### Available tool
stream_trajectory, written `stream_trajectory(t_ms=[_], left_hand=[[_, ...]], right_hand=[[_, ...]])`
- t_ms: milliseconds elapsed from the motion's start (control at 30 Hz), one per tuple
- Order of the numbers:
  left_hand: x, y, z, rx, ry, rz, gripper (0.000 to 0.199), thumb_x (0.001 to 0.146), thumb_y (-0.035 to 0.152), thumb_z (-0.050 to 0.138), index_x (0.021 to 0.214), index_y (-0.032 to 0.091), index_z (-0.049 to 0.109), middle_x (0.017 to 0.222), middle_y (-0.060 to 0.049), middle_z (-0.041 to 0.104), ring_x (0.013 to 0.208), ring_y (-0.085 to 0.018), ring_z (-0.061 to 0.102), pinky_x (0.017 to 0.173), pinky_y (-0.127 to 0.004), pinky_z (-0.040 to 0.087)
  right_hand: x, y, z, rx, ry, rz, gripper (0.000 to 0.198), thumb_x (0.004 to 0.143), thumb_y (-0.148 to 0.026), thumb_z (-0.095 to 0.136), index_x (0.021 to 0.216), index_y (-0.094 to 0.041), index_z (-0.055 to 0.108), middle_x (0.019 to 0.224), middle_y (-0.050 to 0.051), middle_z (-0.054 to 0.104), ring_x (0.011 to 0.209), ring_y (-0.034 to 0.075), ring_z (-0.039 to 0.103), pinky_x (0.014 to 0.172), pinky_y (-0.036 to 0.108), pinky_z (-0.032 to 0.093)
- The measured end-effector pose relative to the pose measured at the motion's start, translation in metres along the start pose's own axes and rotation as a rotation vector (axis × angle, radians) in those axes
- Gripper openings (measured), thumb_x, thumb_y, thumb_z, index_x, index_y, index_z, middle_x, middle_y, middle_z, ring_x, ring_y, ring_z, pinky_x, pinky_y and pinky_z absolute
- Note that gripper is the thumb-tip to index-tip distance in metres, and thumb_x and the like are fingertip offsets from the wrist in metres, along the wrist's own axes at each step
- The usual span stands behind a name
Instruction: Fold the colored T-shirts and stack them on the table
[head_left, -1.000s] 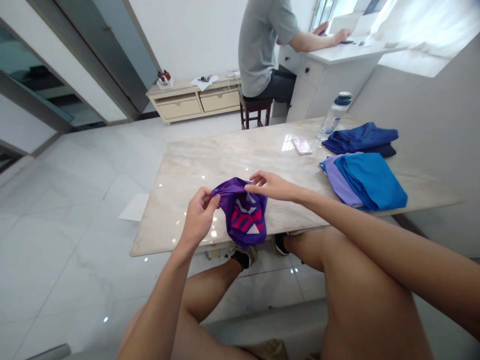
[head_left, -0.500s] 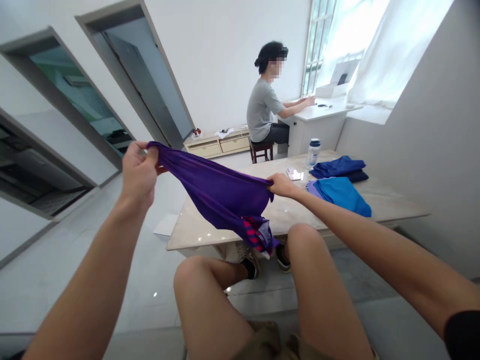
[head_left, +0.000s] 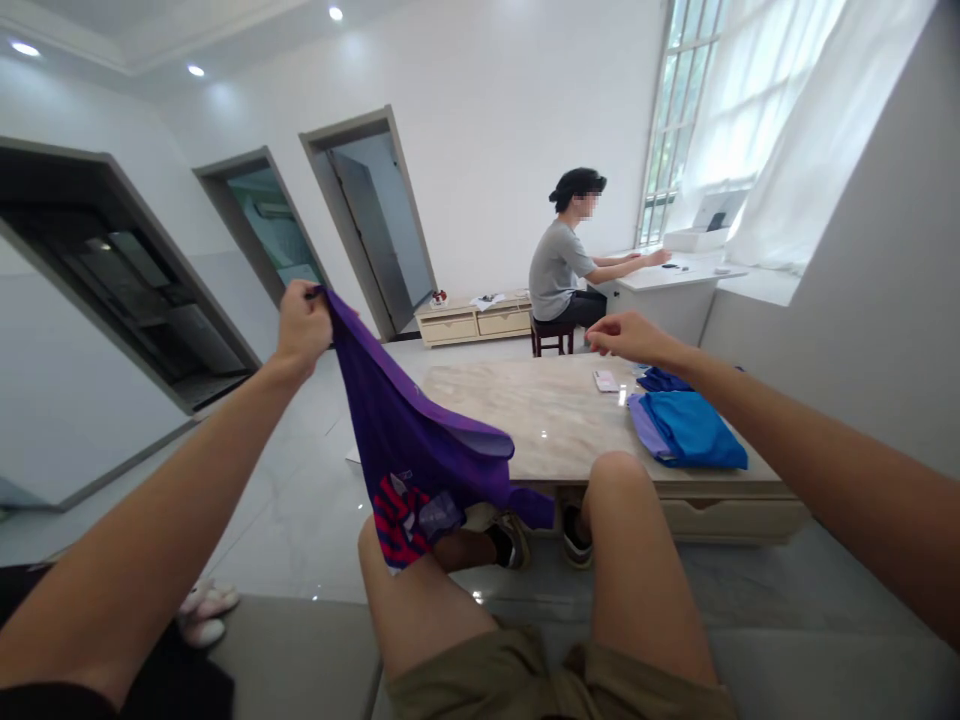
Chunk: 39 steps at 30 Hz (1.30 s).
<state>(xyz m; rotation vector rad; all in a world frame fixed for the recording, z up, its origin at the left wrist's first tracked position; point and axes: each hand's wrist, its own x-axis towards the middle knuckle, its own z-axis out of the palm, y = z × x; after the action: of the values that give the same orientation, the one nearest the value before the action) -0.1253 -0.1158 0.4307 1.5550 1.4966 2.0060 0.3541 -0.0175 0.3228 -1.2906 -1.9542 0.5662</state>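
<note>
A purple shirt [head_left: 420,430] with a red-and-dark striped print hangs at a slant in front of me. My left hand [head_left: 304,325] is closed on its upper corner and holds it up. The lower part droops over my left knee and reaches the near table edge. Above the table, my right hand [head_left: 630,337] is raised and apart from the cloth, empty, with fingers loosely curled and a gap at the thumb. Below it lie a folded bright blue garment [head_left: 694,430] with a lilac layer and a dark blue garment [head_left: 664,380], partly hidden by my forearm.
The marble-look table [head_left: 517,400] stands before my knees, with a small pale phone-like item [head_left: 605,381] on it. Across the room a person [head_left: 562,265] sits on a stool at a white desk [head_left: 667,285]. A low drawer cabinet [head_left: 476,322] lines the wall.
My right hand has let go of the shirt and moved up and right. The shirt has swung down and left, its striped print now facing me. The view has tilted upward.
</note>
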Motion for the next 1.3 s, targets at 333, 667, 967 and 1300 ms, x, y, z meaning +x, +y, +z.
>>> stream_trajectory(t_ms=[333, 667, 967, 1300], left_hand=[[0.015, 0.045, 0.044, 0.055, -0.185, 0.195, 0.026, 0.106, 0.044, 0.07, 0.104, 0.025, 0.052, 0.086, -0.002, 0.076, 0.096, -0.024, 0.081, 0.091, -0.043, 0.062], [-0.003, 0.069, -0.018, -0.128, 0.039, -0.066, 0.018, 0.114, 0.016, 0.049, 0.102, 0.029, 0.047, 0.074, 0.011, 0.071, 0.097, -0.01, 0.071, 0.098, -0.036, 0.058], [-0.03, 0.043, -0.081, -0.136, 0.243, -0.288, 0.035, 0.108, 0.0, 0.036, 0.088, 0.015, 0.059, 0.07, -0.002, 0.072, 0.083, -0.015, 0.072, 0.088, -0.039, 0.064], [-0.049, 0.102, -0.12, 0.097, 0.15, -0.153, 0.041, 0.112, 0.008, 0.036, 0.083, 0.015, 0.065, 0.076, -0.004, 0.074, 0.094, -0.014, 0.074, 0.1, -0.034, 0.064]], right_hand=[[-0.08, -0.141, 0.25, 0.016, -0.242, -0.144, 0.122, 0.081, -0.074, 0.084, 0.172, -0.011, 0.033, 0.162, 0.029, 0.056, 0.147, 0.045, 0.057, 0.117, 0.055, 0.049], [-0.099, -0.044, 0.316, 0.206, -0.244, -0.242, 0.03, 0.085, -0.033, 0.083, 0.111, -0.022, 0.077, 0.11, 0.008, 0.081, 0.109, 0.029, 0.073, 0.1, 0.039, 0.054], [-0.081, -0.022, 0.298, 0.225, -0.248, -0.182, 0.037, 0.098, -0.027, 0.068, 0.134, -0.02, 0.07, 0.118, 0.01, 0.081, 0.111, 0.024, 0.075, 0.103, 0.038, 0.055], [-0.183, -0.052, 0.432, 0.252, -0.48, -0.234, 0.104, 0.082, -0.027, 0.085, 0.174, -0.03, 0.036, 0.17, 0.016, 0.053, 0.154, 0.04, 0.05, 0.127, 0.057, 0.036]])
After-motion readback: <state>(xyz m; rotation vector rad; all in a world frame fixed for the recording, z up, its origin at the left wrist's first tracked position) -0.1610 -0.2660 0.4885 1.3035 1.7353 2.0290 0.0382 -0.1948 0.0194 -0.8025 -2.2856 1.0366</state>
